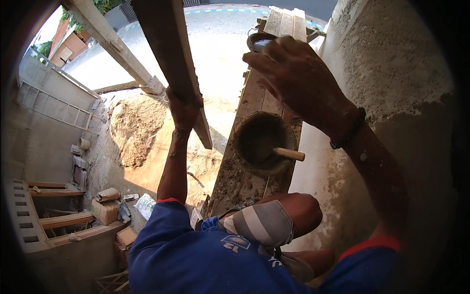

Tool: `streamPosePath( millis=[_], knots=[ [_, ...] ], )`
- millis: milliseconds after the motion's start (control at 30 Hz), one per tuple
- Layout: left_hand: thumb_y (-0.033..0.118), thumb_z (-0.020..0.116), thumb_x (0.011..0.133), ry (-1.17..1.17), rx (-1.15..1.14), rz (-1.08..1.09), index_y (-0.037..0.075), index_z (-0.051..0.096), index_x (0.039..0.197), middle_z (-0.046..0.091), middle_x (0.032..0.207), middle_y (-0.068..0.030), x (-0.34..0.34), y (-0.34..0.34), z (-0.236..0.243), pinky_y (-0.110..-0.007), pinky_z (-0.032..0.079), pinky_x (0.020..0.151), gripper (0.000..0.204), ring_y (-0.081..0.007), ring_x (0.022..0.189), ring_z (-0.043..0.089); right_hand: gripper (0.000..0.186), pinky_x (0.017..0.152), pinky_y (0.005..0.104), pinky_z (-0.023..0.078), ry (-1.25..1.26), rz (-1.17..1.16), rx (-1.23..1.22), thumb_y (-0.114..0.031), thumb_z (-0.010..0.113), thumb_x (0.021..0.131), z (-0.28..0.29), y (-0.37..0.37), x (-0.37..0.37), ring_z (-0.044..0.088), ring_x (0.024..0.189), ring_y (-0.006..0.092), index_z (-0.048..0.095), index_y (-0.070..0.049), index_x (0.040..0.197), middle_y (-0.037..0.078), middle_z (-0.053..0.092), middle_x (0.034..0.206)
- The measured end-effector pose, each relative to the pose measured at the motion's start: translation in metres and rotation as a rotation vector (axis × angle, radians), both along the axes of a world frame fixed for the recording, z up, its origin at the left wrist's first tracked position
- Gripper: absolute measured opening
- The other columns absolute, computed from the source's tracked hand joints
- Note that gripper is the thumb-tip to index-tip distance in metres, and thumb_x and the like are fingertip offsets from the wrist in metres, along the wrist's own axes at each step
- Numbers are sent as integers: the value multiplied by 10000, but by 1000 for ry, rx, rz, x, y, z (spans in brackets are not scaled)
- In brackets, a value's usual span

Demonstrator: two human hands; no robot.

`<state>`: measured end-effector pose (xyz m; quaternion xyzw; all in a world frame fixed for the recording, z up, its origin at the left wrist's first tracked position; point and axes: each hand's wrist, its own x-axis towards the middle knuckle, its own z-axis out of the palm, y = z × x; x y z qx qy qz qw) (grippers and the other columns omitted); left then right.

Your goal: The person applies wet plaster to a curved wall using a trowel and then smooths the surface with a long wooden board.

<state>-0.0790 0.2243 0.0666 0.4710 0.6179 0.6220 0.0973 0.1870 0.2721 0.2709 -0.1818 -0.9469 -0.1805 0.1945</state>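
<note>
My left hand (185,110) is closed around the edge of a long wooden board (169,49), which rises steeply away from me. My right hand (286,61) reaches out over the far part of the plank scaffold (254,100), its fingers loosely bent and apart with nothing visible in them. Just beyond its fingers stands a small container (259,40) holding what looks like water, partly hidden by the hand. Nearer to me on the planks sits a mortar-crusted bucket (240,152). A wooden tool handle (289,154) leans out over its rim; the tool's head cannot be made out.
A rough plastered wall (391,63) runs close along my right. Below on the left lies a sand heap (134,130), with a ladder (54,105) against the far-left wall. A wooden post (105,41) slants behind the board. Wooden frames (63,223) and a carton (105,211) are lower left.
</note>
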Motion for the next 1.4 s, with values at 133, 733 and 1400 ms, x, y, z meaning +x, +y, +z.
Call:
streamPosePath(
  millis=[133,733,1400],
  knots=[
    [-41,676,654,-157,102,-131,1,393,1218,598,1101,-129,-53,-24,11,-348,516,849,633,-224,984,602,416,818,435,525,-565,-504,-609,-368,687,826,-165,-4,108,571,1069,335,610,-72,1109,156,609,1052],
    [125,707,729,-273,354,-10,65,465,1130,510,905,0,-72,-78,17,-240,428,692,472,-85,794,488,155,691,416,543,-542,-648,-624,-170,620,833,-188,-31,111,674,818,302,582,-70,945,121,663,842],
    [1,690,721,-317,364,46,43,437,1143,558,998,-62,-61,-78,7,-277,491,711,494,-136,870,552,289,686,473,524,-278,-575,-785,-193,613,835,-176,-53,99,659,763,375,469,-28,1024,210,639,855]
  ],
)
